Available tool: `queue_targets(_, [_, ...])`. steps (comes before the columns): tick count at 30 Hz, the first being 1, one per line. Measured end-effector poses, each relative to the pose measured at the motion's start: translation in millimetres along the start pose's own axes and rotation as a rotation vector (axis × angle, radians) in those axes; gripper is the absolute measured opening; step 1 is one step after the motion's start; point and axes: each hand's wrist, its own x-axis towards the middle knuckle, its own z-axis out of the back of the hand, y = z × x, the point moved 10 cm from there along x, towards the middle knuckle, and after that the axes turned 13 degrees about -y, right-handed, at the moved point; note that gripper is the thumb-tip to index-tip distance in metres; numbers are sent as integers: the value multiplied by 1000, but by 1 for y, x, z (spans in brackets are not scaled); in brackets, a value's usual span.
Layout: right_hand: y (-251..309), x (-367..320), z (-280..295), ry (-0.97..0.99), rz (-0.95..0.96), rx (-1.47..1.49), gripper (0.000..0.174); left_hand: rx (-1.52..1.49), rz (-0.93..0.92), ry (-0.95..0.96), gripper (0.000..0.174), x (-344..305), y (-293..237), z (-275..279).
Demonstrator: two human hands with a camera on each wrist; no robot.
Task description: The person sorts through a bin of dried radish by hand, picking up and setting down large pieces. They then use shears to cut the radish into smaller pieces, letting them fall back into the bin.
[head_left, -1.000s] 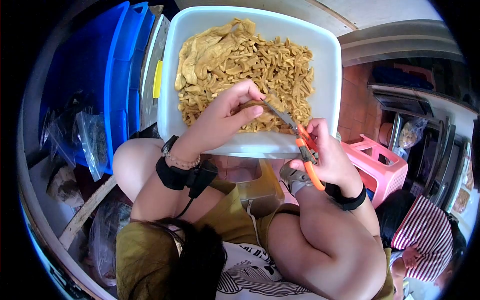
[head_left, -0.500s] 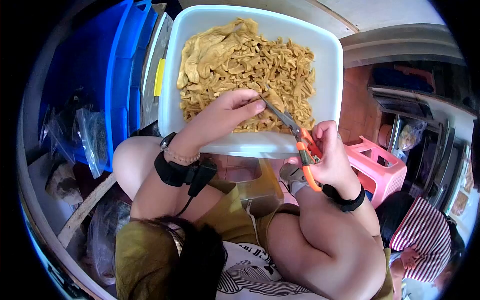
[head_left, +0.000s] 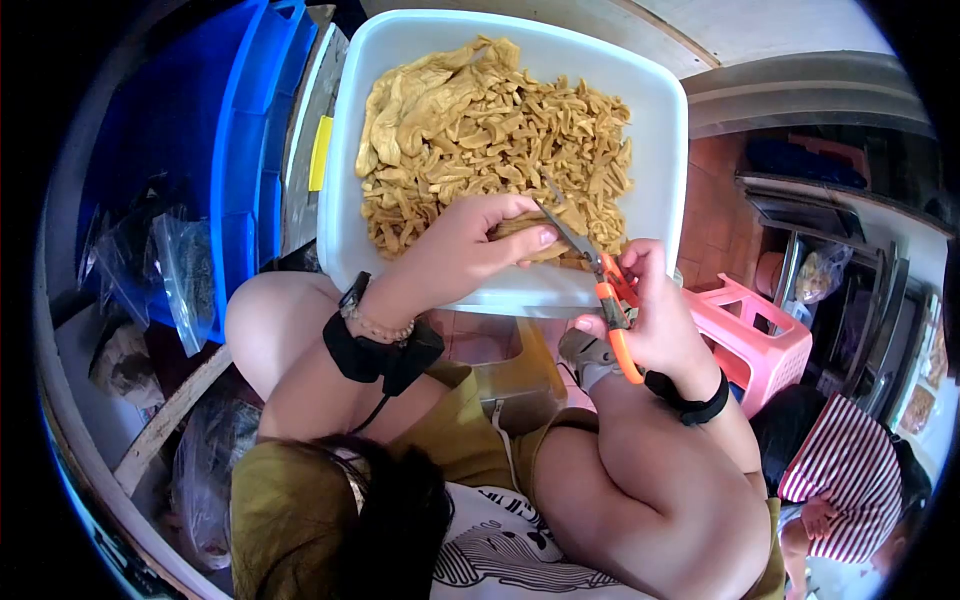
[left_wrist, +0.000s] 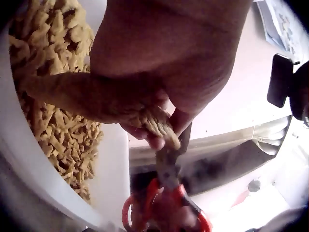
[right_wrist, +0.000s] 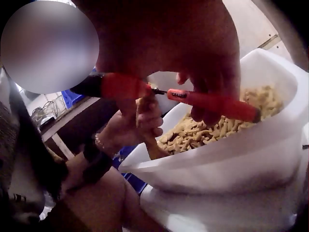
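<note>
My left hand (head_left: 455,250) pinches a long, wrinkled tan piece (left_wrist: 72,92) between thumb and fingers, low over a white tub. One end of that piece pokes out past the fingertips in the left wrist view. In my right hand (head_left: 665,315) are orange-handled scissors (head_left: 622,345), with the thumb and fingers around the grips. Their blades stand apart, with the tips right at the left fingertips and the end of the piece. Under both hands, the white tub (head_left: 655,150) holds short tan strips (head_left: 560,120). Larger, uncut tan pieces (head_left: 410,105) lie at its far left.
Blue plastic crates (head_left: 235,190) stand left of the tub, with clear plastic bags (head_left: 185,285) beside them. To the right is a pink stool (head_left: 755,330). Another person in a striped top (head_left: 850,475) is at the lower right. Bent legs (head_left: 650,480) are below the tub.
The left hand has moved slightly right and toward the body, and more of the tan piece shows between its thumb and fingers. The right hand with the scissors has barely moved.
</note>
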Motion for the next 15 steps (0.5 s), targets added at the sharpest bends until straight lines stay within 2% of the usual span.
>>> queue_targets(4, [-6, -2, 4, -40, -32, -3, 70, -95, 48, -58, 23, 2, -1, 8])
queue_targets(6, [-21, -6, 1, -45, -157, 137, 74, -120, 51, -57, 21, 4, -1, 13])
queue_targets(10, [-21, -5, 7, -52, -174, 178, 78, -52, 28, -36, 22, 4, -3, 13])
queue_targets(12, [-9, -1, 9, -32, -105, 132, 79, -33, 24, -36, 22, 2, -7, 10])
queue_targets(14, [-3, 2, 7, -18, -70, 95, 79, 260, 35, -4, 22, -5, -13, 4])
queue_targets(15, [1, 2, 5, 2, -33, 60, 80, 260, 34, -1, 22, -6, -11, 1])
